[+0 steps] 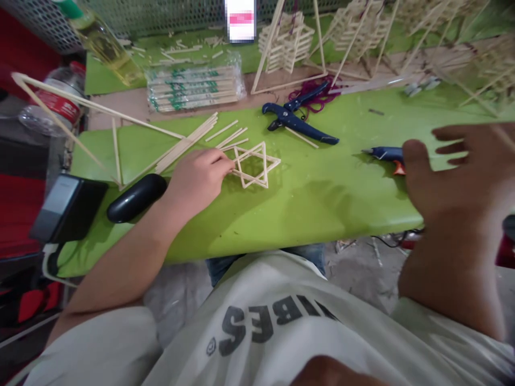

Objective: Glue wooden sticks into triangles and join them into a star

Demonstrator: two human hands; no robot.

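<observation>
A six-pointed star of thin wooden sticks [255,165] lies flat on the green table [314,203]. My left hand [199,179] rests beside it, fingers curled and pinched on the star's left point. My right hand [462,177] hovers at the right with fingers spread, holding nothing, just right of a blue glue gun [384,154] that lies on the table.
Blue cutters [295,120] lie behind the star, loose sticks [189,142] to its left. A packet of sticks [195,88], stick-built frames [287,45], bottles [102,43] and a black case [137,197] surround the work area.
</observation>
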